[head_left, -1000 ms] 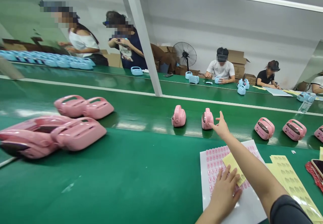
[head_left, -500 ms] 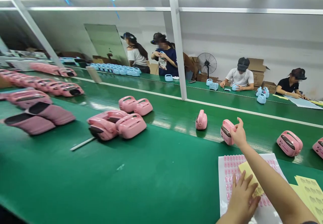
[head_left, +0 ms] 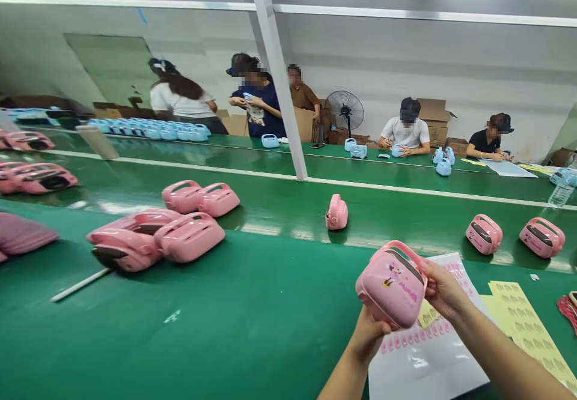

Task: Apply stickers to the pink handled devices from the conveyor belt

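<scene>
A pink plastic case with a carry handle [head_left: 392, 292] is held up in both hands over the sticker sheet. Its front carries a cartoon figure and pink lettering, and a dark panel runs along the top. My left hand [head_left: 370, 335] is closed on the lower left corner from beneath. At the right side, near the handle's end, my right hand [head_left: 444, 289] grips it. Below lies a white sheet of pink stickers [head_left: 419, 367]. A piece of yellow sticker paper [head_left: 428, 314] on that sheet is partly hidden by the case and my right hand.
Pink cases stand along the green belt, one in the middle [head_left: 337, 212] and others to the right [head_left: 484, 235]. A cluster of pink cases [head_left: 192, 238] sits at left beside a white stick [head_left: 81, 286]. Yellow sticker sheets [head_left: 532, 322] lie at right. Co-workers handle blue cases opposite.
My right hand has brought a pink case from the belt to above the sticker sheet. My left hand has left the sheet and taken hold of the case too. The view has turned right.
</scene>
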Available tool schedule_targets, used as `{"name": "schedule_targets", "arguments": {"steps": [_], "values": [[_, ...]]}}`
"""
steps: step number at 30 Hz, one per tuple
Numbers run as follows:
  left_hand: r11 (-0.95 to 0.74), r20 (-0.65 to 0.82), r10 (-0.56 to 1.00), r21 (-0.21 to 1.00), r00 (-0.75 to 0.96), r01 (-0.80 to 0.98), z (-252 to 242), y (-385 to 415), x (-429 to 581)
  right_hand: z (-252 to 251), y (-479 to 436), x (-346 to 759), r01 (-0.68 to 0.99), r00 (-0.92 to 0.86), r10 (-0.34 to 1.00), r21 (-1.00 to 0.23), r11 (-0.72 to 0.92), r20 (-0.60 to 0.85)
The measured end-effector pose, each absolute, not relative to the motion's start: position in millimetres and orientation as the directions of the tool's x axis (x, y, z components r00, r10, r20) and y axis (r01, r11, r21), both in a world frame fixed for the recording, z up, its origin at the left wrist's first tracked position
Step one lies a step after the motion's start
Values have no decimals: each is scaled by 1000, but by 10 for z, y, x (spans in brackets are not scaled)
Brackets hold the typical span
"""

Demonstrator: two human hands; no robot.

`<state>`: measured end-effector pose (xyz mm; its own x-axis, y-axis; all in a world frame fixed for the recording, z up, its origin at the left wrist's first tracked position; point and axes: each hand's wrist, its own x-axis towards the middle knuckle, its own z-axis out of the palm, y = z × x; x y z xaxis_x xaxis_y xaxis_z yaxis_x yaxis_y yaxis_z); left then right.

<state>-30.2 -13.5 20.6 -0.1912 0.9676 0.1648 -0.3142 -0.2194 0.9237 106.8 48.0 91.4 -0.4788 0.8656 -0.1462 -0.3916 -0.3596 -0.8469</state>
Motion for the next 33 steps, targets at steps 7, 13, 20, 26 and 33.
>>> {"name": "schedule_targets", "arguments": {"steps": [7, 13, 20, 26, 33], "values": [[-124, -68, 963, 748, -262, -652, 478, -174, -291, 658, 390, 1082, -125, -101, 995, -992, 11, 24], [-72, -222, 916, 730, -336, -679, 649, -160, -150, 892, 339, 1187, -183, -194, 979, -983, 19, 55], [-117, -96, 923, 852, -373, -510, 513, -142, -73, 905, 246, 1095, -219, -271, 962, -974, -48, 13], [-65, -111, 941, 869, -321, -491, 501, -135, -92, 842, 326, 1154, -21, -304, 949, -997, 78, 81], [-61, -110, 948, 858, -298, -510, 506, -145, -99, 858, 326, 1156, 63, -304, 946, -989, 137, 112]]}}
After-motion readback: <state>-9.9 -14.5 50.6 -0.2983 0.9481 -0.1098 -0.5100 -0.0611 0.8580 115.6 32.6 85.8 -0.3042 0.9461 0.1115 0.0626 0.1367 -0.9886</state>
